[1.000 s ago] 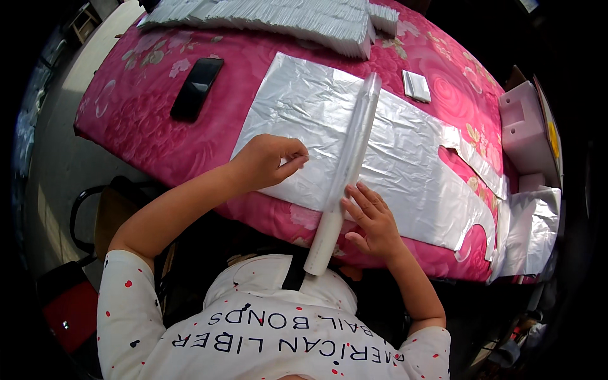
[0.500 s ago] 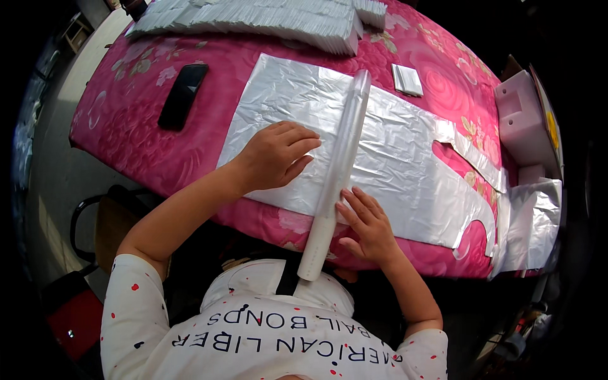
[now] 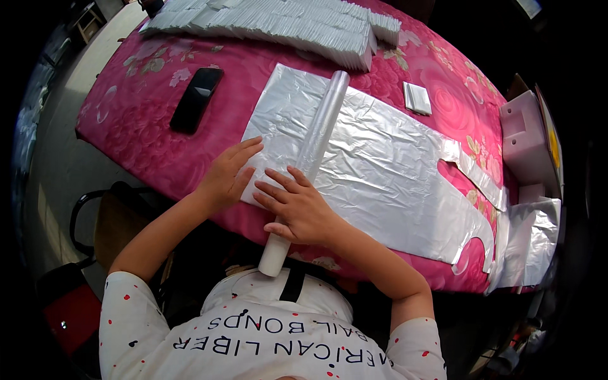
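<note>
A translucent white roller tube (image 3: pixel 324 117) lies slantwise over a flat silvery-white plastic bag (image 3: pixel 386 171) with cut-out handles at its right end. The tube's lower end sticks out past the table's near edge. My right hand (image 3: pixel 296 208) rests on the near part of the tube, palm down with fingers spread. Just left of the tube, my left hand (image 3: pixel 227 172) is over the bag's near left corner, fingers stretched out and holding nothing. Part of the tube is hidden under my right hand.
A pink flowered cloth (image 3: pixel 136 120) covers the table. A black phone (image 3: pixel 197 100) lies at left, long rows of folded white packets (image 3: pixel 272 28) at the back. One small folded packet (image 3: pixel 417 99) is beyond the bag. A white foam box (image 3: pixel 527 126) and more plastic bags (image 3: pixel 529 237) are at right.
The tube has moved left across the bag. My right hand has shifted left onto it, and my left hand has drawn back to the left and nearer to me.
</note>
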The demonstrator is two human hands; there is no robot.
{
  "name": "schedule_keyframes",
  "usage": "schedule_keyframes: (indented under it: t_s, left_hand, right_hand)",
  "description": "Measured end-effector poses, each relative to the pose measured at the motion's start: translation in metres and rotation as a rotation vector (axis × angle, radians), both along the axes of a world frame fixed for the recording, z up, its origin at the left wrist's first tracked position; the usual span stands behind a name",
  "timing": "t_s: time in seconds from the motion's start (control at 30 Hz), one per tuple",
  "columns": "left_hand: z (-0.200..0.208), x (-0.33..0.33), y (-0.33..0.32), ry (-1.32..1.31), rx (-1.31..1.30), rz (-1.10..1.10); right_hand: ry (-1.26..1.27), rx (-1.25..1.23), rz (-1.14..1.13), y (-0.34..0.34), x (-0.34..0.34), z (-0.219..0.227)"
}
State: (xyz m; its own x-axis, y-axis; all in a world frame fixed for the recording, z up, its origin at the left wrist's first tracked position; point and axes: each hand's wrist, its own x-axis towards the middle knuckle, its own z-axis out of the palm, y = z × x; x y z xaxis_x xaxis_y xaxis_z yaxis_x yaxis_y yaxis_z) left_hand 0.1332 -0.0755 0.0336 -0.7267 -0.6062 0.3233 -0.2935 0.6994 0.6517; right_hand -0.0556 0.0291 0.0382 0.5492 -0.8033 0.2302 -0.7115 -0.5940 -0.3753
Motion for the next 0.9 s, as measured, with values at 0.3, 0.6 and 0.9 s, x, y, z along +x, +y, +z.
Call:
schedule_keyframes:
  t_s: [0.3,0.6,0.9]
  left_hand:
    - [0.016,0.06,0.084,-0.043,0.388,0.321]
    - [0.016,0.05,0.098,0.046,1.027,0.234]
    - [0.015,0.038,0.105,0.356,1.794,-0.302]
  right_hand:
    - [-0.04,-0.028,-0.302,-0.091,0.012,-0.006]
    - [-0.84,0.055,-0.852,-0.11,0.071,-0.038]
    - [-1.916,0.702,-0.46,-0.063,0.024,0.022]
